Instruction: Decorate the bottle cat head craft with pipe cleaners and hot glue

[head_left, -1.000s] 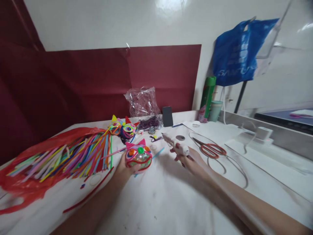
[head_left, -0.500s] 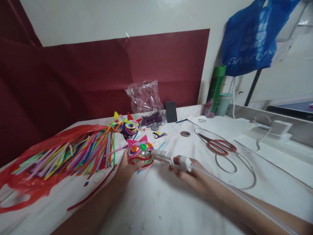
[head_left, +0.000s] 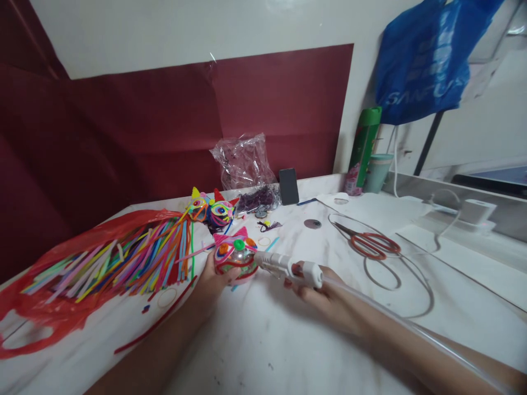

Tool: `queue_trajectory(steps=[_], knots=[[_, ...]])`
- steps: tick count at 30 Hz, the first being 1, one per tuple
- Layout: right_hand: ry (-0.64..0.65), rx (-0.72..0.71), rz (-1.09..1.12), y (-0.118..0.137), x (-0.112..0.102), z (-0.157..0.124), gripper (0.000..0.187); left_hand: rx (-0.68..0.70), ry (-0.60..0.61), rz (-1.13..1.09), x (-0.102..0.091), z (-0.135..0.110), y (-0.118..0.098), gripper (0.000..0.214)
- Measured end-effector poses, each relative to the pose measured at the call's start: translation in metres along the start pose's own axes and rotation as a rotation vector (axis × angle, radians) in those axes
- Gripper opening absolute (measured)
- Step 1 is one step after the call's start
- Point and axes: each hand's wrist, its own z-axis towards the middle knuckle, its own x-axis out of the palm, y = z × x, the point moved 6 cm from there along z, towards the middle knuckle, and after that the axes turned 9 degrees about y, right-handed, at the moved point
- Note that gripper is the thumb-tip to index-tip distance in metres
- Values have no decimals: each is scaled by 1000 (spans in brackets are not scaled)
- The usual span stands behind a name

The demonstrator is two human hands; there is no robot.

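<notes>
Since a second ago the right hand (head_left: 325,293) has swung the glue gun (head_left: 288,267) round from pointing up the table to lying across towards the left hand (head_left: 212,280), and over the last half second it has barely shifted; the nozzle sits at the right flank of the cat-faced ball (head_left: 234,257), touching it or very nearly, though blur hides which. That left hand cups the ball from below and behind, fingers curled narrow around its underside, seemingly so the decorated face is turned up and steadied against the tabletop (head_left: 263,351) for the nozzle. Fingers of the right hand are wrapped closed about the gun's grip, its body lying low and almost level, probably to bring the tip in sideways; a clear tube (head_left: 395,323) trails back from the gun along the forearm. Just left of the left hand spreads a fan of coloured strips (head_left: 123,258) on a red bag (head_left: 37,312); beyond it stand two finished cat faces (head_left: 209,211). Past the right hand, well apart, lie red-handled scissors (head_left: 370,241)
</notes>
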Motion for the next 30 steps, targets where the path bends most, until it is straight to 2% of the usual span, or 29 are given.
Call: queue_trajectory(steps=[6, 11, 20, 26, 30], knots=[[1, 25, 0, 0, 1, -2, 21, -16, 22, 25, 3, -1, -2, 85], [-48, 8, -26, -1, 0, -4, 18, -3, 51, -4, 4, -2, -2, 86], [-54, -3, -7, -3, 2, -4, 18, -7, 84, 10, 4, 0, -2, 87], [-35, -41, 2, -4, 4, -3, 16, -8, 62, 12, 2, 1, -1, 85], [-67, -22, -8, -6, 2, -5, 15, -10, 99, 6, 4, 1, -1, 86]])
